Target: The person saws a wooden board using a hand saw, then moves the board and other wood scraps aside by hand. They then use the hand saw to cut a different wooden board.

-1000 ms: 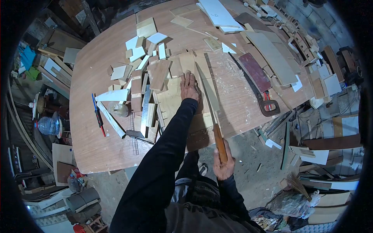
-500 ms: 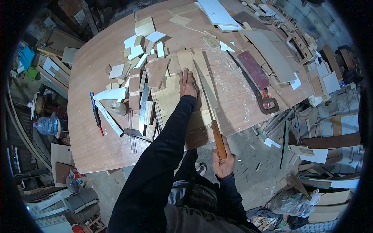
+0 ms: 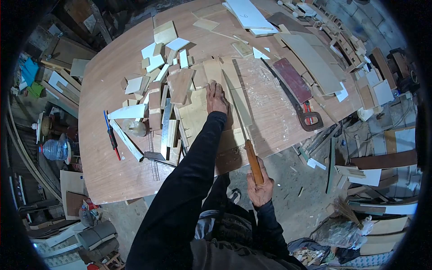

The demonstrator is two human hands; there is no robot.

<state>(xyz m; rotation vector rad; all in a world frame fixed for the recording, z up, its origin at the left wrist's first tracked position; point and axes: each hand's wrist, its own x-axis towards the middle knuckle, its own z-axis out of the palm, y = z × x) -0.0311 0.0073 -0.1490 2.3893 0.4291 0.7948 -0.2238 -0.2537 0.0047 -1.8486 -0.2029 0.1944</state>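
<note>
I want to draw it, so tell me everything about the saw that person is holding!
The handsaw has a straight, orange-brown wooden grip and a long, thin, dark blade. The right hand wraps the grip's lower end, past the table edge. The blade lies slanted across a pale plywood sheet, pointing away from the person, beside the left hand pressing that sheet.

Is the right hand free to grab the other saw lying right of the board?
Probably not yet: the right hand is shut on the wooden saw handle. The other saw lies in the open on the tabletop.
</note>
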